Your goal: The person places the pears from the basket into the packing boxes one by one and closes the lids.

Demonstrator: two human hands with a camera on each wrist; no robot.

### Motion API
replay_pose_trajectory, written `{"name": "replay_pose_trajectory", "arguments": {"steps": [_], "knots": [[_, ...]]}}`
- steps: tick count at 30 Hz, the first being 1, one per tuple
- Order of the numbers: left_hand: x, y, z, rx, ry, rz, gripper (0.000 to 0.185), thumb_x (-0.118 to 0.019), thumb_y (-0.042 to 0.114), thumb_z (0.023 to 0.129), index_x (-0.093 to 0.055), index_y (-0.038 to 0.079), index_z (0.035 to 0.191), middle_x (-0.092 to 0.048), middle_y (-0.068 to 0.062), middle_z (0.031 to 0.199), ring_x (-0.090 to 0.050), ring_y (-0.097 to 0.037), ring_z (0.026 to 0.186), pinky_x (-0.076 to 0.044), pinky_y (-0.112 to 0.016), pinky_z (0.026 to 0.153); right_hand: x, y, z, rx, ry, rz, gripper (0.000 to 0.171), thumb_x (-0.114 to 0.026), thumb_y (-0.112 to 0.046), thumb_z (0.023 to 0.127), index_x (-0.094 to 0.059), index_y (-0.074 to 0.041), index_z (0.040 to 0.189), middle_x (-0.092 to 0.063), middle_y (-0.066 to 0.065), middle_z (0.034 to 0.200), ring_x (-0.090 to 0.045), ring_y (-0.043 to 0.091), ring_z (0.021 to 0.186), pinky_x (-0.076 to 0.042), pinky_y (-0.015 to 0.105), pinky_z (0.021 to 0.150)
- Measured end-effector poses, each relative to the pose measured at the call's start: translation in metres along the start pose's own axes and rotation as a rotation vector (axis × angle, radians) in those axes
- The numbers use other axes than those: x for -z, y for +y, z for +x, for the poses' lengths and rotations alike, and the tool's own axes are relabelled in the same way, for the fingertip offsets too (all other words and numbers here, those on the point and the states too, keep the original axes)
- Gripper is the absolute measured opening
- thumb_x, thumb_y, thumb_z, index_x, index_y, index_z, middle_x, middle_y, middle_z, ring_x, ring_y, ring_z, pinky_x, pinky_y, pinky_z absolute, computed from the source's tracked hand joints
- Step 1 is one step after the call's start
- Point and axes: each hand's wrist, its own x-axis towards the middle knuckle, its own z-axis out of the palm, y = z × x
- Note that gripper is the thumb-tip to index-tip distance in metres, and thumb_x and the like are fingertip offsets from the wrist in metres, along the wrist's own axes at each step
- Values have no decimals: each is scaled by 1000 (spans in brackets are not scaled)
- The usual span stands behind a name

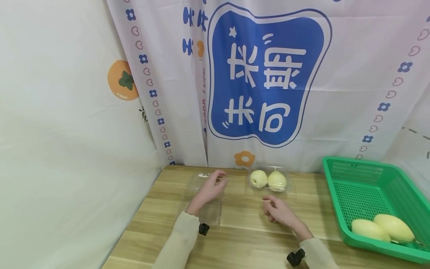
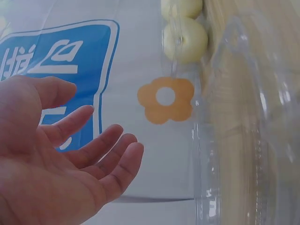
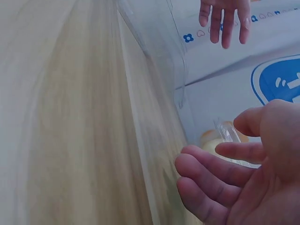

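Behind the pale wooden table (image 1: 242, 239) hung a printed curtain; both the left hand (image 1: 209, 188) and the right hand (image 1: 277, 210) hovered loose-fingered, holding nothing, near an empty clear plastic clamshell box (image 1: 205, 209).

Your left hand (image 1: 211, 188) sits just left of centre in the lower half of the head view, palm turned inward, fingers loosely spread and gently bent, gripping nothing; its cream-sleeved forearm runs down to the bottom edge with a small black camera at the wrist. Your right hand (image 1: 280, 212) lies lower and to the right of it, fingers relaxed and slightly curled, also holding nothing. Its sleeve leaves the frame at the bottom, right of centre.
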Motion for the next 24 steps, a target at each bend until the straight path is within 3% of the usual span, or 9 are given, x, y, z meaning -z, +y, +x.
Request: {"name": "replay_pose_trajectory", "arguments": {"steps": [19, 24], "knots": [[19, -30, -20, 31, 98, 68, 33, -53, 19, 101, -55, 5, 130, -58, -17, 133, -55, -35, 123, -46, -50, 103, -42, -25, 6, 29, -9, -20, 42, -49, -25, 104, -50, 3, 135, -66, 19, 89, -63, 28, 60, -55, 40, 52], [21, -32, -23, 37, 107, 82, 33, -54, 21, 100, -56, 7, 130, -58, -15, 134, -56, -33, 123, -47, -49, 103, -48, -25, 7, 61, -20, -37, 44, -49, -28, 104, -50, 3, 135, -66, 18, 88, -63, 27, 60, -55, 35, 52]]}}
